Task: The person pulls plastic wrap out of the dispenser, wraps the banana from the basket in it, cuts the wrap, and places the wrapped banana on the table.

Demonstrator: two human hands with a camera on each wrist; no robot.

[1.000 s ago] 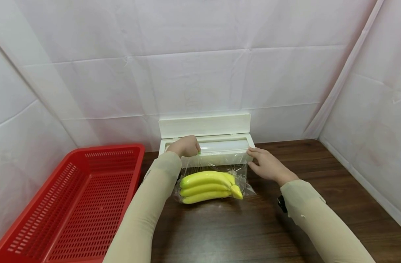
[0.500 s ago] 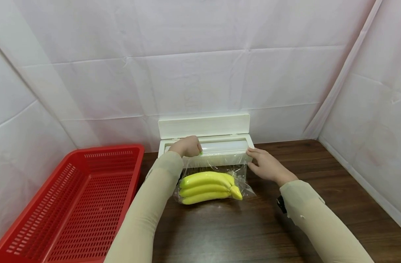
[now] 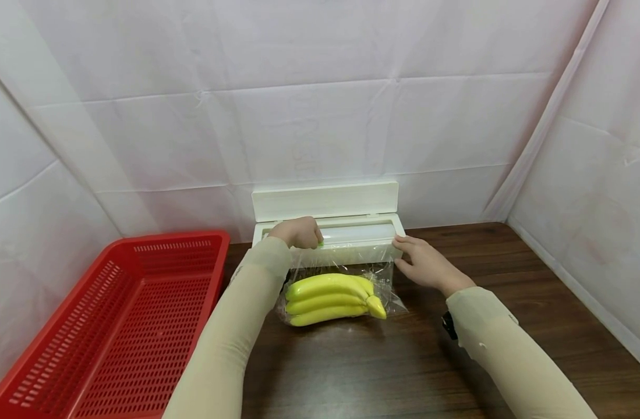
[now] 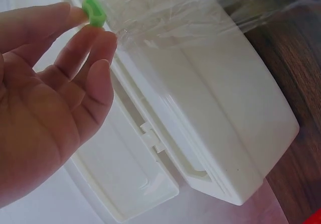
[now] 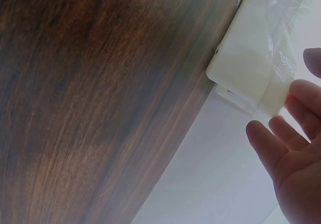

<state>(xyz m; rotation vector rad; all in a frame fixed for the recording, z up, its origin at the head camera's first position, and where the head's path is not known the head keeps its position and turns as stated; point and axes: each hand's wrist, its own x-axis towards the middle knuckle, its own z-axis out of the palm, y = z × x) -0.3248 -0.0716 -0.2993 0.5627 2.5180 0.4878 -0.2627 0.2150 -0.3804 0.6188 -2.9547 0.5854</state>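
A white cling film dispenser (image 3: pixel 346 255) stands against the back wall, its lid (image 3: pixel 325 201) raised and a roll (image 3: pixel 357 234) inside. Over its front edge, my left hand (image 3: pixel 300 231) pinches a small green slider (image 4: pixel 94 11) between thumb and fingertips. My right hand (image 3: pixel 423 262) touches the dispenser's right end with loosely straight fingers (image 5: pixel 267 142). Clear cling film (image 3: pixel 384 278) runs from the dispenser to a bunch of yellow bananas (image 3: pixel 327 298) and lies around them. How far the film goes underneath is hidden.
A red perforated basket (image 3: pixel 222 273) stands on the left, close to my left forearm. Everything is on a dark wooden table (image 3: pixel 340 372). White sheeting (image 3: pixel 320 134) rises behind and along both sides.
Hardly anything differs. My left hand has shifted very slightly to the right along the dispenser since one second ago. My right hand and the bananas stay in place.
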